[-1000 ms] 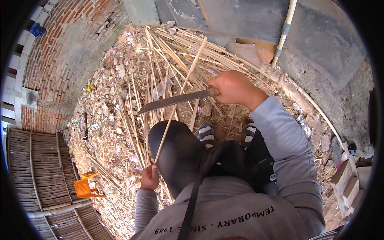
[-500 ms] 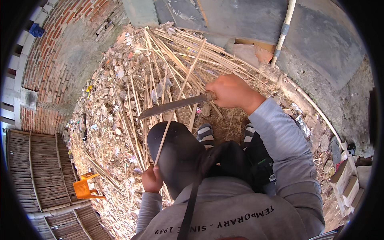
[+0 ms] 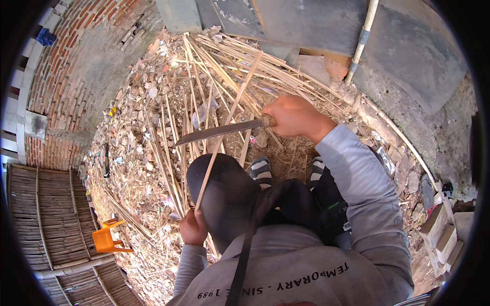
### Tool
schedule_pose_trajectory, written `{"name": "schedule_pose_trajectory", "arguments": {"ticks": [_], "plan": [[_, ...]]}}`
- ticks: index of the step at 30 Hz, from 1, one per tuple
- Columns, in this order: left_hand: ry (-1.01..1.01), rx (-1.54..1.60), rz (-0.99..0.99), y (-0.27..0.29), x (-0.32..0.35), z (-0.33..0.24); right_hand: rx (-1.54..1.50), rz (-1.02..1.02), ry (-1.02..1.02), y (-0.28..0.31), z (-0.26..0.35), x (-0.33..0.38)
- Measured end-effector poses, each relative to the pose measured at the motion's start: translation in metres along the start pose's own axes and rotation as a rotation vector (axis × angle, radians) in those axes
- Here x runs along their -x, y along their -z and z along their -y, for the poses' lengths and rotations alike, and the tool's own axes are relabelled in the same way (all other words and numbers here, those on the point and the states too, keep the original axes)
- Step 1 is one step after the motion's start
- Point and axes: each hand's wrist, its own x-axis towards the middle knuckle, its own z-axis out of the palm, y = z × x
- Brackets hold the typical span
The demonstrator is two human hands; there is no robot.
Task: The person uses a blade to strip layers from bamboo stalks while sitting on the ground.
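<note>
My right hand (image 3: 295, 116) grips the handle of a long dark knife (image 3: 219, 131), its blade pointing left across a thin bamboo strip (image 3: 228, 120). My left hand (image 3: 193, 228) holds the lower end of that strip, which slants up and to the right over a pile of similar bamboo strips (image 3: 224, 71). The blade lies against the strip about halfway up. A dark cap (image 3: 224, 194) hides part of the strip's lower stretch. Two striped sandals (image 3: 261, 167) show below the knife.
Wood chips and scraps litter the ground (image 3: 138, 153). A brick wall (image 3: 56, 86) curves at the left, with woven bamboo panels (image 3: 46, 219) and an orange plastic stool (image 3: 108, 238) below it. A pale pipe (image 3: 361, 41) runs down a grey wall at top right.
The knife and my right hand have shifted slightly lower and to the right along the strip. My left hand has stayed on the strip's lower end.
</note>
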Motion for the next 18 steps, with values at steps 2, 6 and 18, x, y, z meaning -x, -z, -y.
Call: {"name": "schedule_pose_trajectory", "arguments": {"ticks": [2, 6, 18], "plan": [[-0.011, -0.018, -0.027, -0.003, 0.001, 0.003, -0.031, 0.003, 0.003, 0.003, -0.004, -0.003], [-0.028, -0.03, -0.049, -0.002, -0.003, -0.002, -0.113, -0.104, -0.24, 0.005, -0.031, -0.002], [-0.028, 0.009, -0.038, 0.003, -0.002, -0.007, -0.059, -0.067, -0.063, -0.007, -0.009, 0.001]]}}
